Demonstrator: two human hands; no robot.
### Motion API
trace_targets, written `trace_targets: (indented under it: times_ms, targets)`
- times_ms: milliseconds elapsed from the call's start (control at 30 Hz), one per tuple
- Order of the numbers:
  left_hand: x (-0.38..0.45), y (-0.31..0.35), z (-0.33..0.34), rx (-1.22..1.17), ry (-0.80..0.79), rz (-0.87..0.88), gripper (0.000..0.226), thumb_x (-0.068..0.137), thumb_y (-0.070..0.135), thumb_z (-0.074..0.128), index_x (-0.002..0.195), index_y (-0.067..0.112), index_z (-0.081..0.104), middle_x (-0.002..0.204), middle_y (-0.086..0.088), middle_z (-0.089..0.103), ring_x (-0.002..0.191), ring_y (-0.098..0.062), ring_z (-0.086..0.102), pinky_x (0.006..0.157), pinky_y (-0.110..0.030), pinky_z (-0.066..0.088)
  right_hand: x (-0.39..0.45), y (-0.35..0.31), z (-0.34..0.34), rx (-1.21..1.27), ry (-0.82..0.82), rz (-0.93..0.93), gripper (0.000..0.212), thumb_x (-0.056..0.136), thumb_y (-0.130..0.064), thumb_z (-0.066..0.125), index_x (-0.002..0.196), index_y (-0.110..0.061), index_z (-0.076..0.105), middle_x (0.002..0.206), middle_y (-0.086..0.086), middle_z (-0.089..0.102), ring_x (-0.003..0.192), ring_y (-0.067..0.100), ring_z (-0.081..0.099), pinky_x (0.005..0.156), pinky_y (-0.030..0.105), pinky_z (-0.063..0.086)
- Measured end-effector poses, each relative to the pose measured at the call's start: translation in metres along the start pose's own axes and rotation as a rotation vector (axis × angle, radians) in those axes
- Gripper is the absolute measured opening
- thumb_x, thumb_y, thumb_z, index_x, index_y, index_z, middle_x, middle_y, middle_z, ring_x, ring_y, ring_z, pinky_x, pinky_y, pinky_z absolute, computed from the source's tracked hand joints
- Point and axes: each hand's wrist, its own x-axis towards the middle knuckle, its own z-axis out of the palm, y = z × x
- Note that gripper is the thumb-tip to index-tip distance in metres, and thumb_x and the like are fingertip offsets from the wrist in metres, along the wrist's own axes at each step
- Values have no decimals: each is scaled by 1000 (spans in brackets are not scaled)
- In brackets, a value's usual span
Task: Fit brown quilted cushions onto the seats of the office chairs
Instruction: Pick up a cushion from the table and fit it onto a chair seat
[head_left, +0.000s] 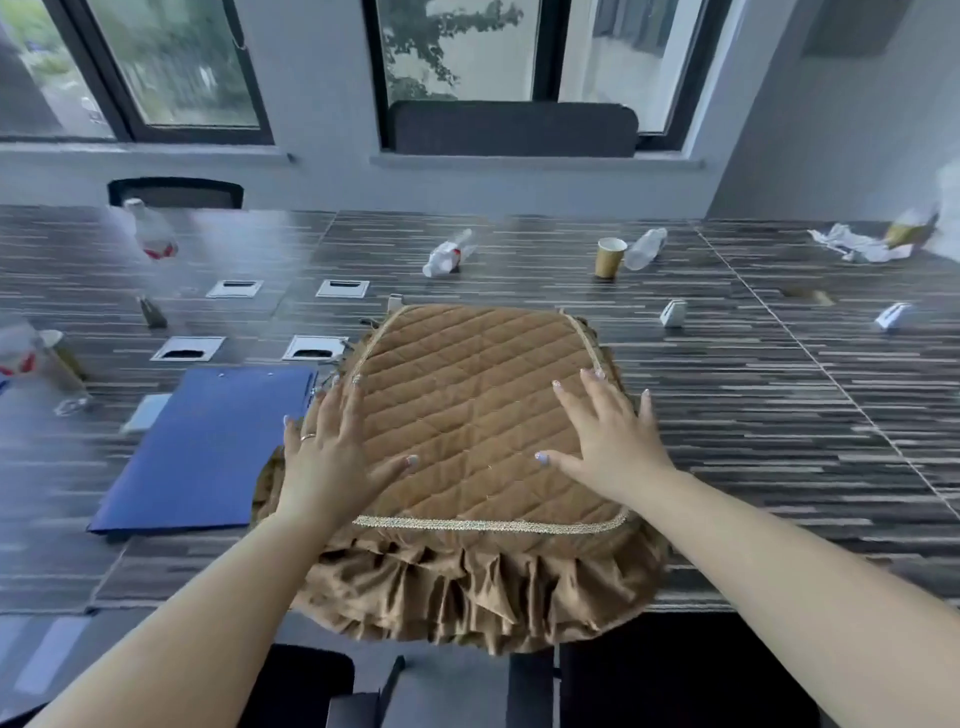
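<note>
A brown quilted cushion (467, 415) with gold trim and a ruffled skirt lies on the striped dark table (753, 441), its front ruffle hanging over the near edge. More brown fabric shows beneath it, so it may sit on a stack. My left hand (332, 452) rests flat on the cushion's left side, fingers spread. My right hand (608, 436) lies flat on its right side, fingers spread too. Dark office chairs show below the table edge (675, 675) and across the table (176, 192).
A blue folder (208, 452) lies left of the cushion. Plastic bottles (447, 254), a paper cup (609, 257), crumpled paper (857, 244) and small white stands are scattered over the table. Cable ports (189, 348) are set into its surface. Windows line the far wall.
</note>
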Motion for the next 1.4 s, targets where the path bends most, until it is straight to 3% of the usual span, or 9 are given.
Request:
trace_targets:
  times_ms: [167,333,533,633,767,933,1133,1400]
  targets:
    - [41,-7,45,-69,-72,-5,111,72,79,45,154,21,-2,162,-10,4,148,-31,8,117,-54,8,22,19,33,-9,-94,164,90,80,-78,32,151,-32,0,161,6,-2,148,24,1,114,60,5]
    - [64,-29,79,-231,-232,-285,115,67,75,61,153,29,1,162,-9,-1,148,-31,3,115,-58,18,32,37,64,114,-248,390,100,76,-75,48,151,-32,-2,161,10,-5,148,29,3,116,53,17]
    - [81,-46,94,-376,-272,-479,126,56,75,70,153,27,7,160,-14,10,144,-37,18,113,-53,24,50,47,92,422,-360,529,116,67,-71,64,150,-35,-10,159,14,0,142,35,24,111,48,30]
    - [82,-44,92,-334,-269,-497,127,55,75,71,152,28,5,155,-17,20,141,-40,23,111,-54,26,54,47,97,420,-318,542,118,65,-67,69,150,-34,-5,151,17,19,133,37,37,105,45,37]
    - [82,-39,82,-363,-156,-537,121,60,62,78,152,27,7,148,-21,27,137,-41,27,108,-55,29,54,46,95,421,-168,566,114,64,-58,77,151,-34,6,138,18,31,127,37,38,103,42,38]
    - [78,-46,63,-491,-39,-582,96,61,48,84,136,9,39,133,-19,49,126,-38,45,102,-51,41,45,43,80,504,71,508,111,67,-35,83,151,-30,11,125,16,39,115,33,46,94,40,41]
    - [23,-34,27,-512,40,-619,93,60,46,85,132,10,41,129,-15,51,123,-35,48,97,-52,44,13,37,55,499,122,383,104,72,-29,81,150,-30,13,124,17,40,112,33,48,92,41,42]
    - [-108,-14,-50,-456,253,-699,91,63,48,83,131,7,40,131,-17,47,125,-35,43,102,-48,40,-67,28,14,515,238,171,90,71,-31,81,144,-29,29,122,17,43,109,35,51,86,41,45]
